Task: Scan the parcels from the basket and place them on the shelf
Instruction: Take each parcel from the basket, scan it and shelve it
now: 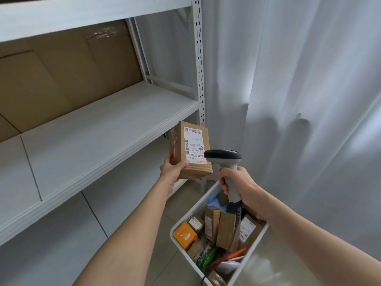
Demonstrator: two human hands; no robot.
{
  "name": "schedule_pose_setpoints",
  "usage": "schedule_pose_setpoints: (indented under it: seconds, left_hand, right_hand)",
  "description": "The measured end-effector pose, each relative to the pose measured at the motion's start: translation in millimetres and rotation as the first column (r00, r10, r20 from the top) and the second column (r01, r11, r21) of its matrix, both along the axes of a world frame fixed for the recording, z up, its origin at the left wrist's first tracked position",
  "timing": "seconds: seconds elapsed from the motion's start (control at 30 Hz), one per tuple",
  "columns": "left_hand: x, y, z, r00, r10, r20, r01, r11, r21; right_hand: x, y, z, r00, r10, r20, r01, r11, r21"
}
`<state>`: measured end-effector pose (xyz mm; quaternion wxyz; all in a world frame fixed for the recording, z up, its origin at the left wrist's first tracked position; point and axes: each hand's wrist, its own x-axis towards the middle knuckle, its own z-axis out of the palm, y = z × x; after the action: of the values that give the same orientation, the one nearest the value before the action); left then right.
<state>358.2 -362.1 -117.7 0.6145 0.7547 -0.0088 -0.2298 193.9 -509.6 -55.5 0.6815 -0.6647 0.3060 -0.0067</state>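
My left hand (171, 169) grips the lower end of a brown cardboard parcel (190, 149), held upright with its white shipping label facing me. My right hand (241, 185) grips the handle of a grey barcode scanner (225, 159); its dark head sits just right of the label's lower edge. Below stands the white basket (190, 212) on the floor, holding several parcels, among them an orange box (185, 235) and brown boxes. The white metal shelf (99, 129) runs along my left, its middle board bare near the parcel.
Large flat cardboard sheets (68, 73) lean at the back of the shelf. A perforated white upright post (199, 65) stands at the shelf's right corner. A pale curtain (299, 89) hangs on the right. The scanner's cable drops into the basket. Tiled floor lies around the basket.
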Motion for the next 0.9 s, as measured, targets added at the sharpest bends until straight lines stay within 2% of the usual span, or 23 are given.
schedule_pose_setpoints:
  seconds: [0.27,0.57,0.77,0.9]
  left_hand:
    - [-21.1,39.1,13.9,0.996,0.085,0.034,-0.085,0.996,-0.003]
    - [-56.9,114.7,19.1,0.954,0.296,0.054,-0.298,0.954,0.022]
    - [-63.8,172.5,19.6,0.937,0.345,0.057,-0.345,0.938,-0.003]
    - [-60.7,212.9,19.8,0.949,0.311,0.047,-0.31,0.95,-0.029]
  right_hand:
    - [1.2,28.5,9.9,0.993,0.11,0.03,-0.112,0.992,0.052]
    - [0.5,83.8,15.0,0.97,0.238,0.042,-0.242,0.954,0.177]
    - [-5.5,134.5,19.9,0.959,0.281,0.046,-0.285,0.944,0.166]
    - [-7.6,172.9,24.9,0.964,0.266,0.03,-0.267,0.952,0.151]
